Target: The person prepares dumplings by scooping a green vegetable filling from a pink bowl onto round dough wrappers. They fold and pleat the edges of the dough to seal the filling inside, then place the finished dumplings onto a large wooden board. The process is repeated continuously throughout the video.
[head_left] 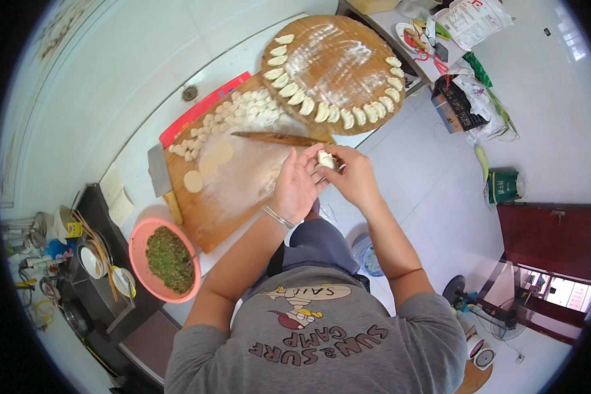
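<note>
My right hand (356,176) pinches a pale dumpling (326,159) between thumb and fingers. Beside it, my left hand (294,187) is open, palm up with fingers stretched, the fingertips close against the dumpling. Ahead of both hands a tapered wooden rolling pin (276,138) lies on a floured wooden board (210,231). Small dough pieces (233,113) crowd that board's far side, and a flat round wrapper (193,182) rests near its left edge. Farther away, finished dumplings (322,112) line part of the rim of a round wooden board (348,79).
A cleaver (157,172) lies at the board's left edge. Nearer stands a pink basin (138,262) of chopped green filling (169,257). Bowls and chopsticks (98,253) sit on the dark stove at left. A side table (400,59) with a plate stands at far right.
</note>
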Available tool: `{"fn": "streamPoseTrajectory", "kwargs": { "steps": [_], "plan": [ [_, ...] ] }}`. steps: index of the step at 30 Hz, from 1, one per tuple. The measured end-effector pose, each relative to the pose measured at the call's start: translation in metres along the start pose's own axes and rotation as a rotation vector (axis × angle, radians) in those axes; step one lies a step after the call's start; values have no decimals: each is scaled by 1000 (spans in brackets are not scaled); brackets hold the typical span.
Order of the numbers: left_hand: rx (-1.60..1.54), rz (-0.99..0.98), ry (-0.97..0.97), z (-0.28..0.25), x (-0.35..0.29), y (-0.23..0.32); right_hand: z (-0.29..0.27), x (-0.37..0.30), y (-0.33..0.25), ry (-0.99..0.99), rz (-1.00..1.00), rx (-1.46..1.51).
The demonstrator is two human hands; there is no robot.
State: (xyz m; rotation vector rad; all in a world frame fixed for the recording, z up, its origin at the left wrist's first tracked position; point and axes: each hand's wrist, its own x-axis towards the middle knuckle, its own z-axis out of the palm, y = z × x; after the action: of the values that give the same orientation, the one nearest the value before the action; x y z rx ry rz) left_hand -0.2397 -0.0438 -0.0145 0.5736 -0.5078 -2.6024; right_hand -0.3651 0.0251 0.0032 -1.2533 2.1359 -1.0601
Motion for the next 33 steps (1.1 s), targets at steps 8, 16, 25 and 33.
{"fn": "streamPoseTrajectory", "kwargs": {
  "steps": [8, 16, 25, 33],
  "plan": [
    [132, -104, 41, 27, 102, -35, -151, 182, 158, 178, -83, -282],
    [139, -53, 165, 40, 186, -36, -192, 347, 258, 25, -170, -442],
    [145, -17, 301, 32, 236, -23, -180, 408, 294, -153, -167, -527],
    [126, -6, 291, 27, 247, -23, -173, 416, 292, -281, -162, -537]
  ]
}}
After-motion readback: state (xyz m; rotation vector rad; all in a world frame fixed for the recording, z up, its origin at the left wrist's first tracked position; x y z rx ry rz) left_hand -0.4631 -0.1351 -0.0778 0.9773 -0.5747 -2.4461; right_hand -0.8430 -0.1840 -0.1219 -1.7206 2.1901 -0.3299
